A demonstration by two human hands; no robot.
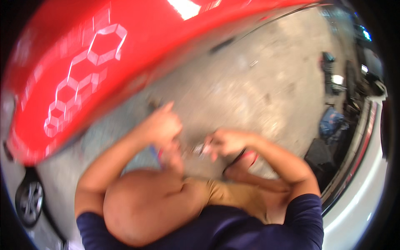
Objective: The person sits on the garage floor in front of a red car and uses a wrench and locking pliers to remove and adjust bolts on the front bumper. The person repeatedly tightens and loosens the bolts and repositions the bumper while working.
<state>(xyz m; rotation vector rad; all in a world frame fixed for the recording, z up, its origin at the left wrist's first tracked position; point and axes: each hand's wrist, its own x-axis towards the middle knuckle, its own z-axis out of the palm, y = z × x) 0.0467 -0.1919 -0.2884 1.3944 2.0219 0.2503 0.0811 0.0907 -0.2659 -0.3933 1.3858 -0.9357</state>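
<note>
My left hand (164, 124) is held in front of my knee, below the edge of the red car panel (137, 54). Most of its fingers look curled, with one sticking up; anything inside them is hidden by blur. A small dark thing (153, 101) shows just past that hand; I cannot tell whether they touch. To the right, my right hand (229, 141) is closed above my right foot, its fingers bent inward. By those fingertips is a small pale, shiny thing (200, 148), too smeared to name.
I squat on a worn concrete floor (266, 96), in sandals with a red and black strap (243, 158) on the right foot. A white car body (358, 200) curves along my right, beside dark bags (329, 125) and clutter. A car wheel (31, 199) stands far left.
</note>
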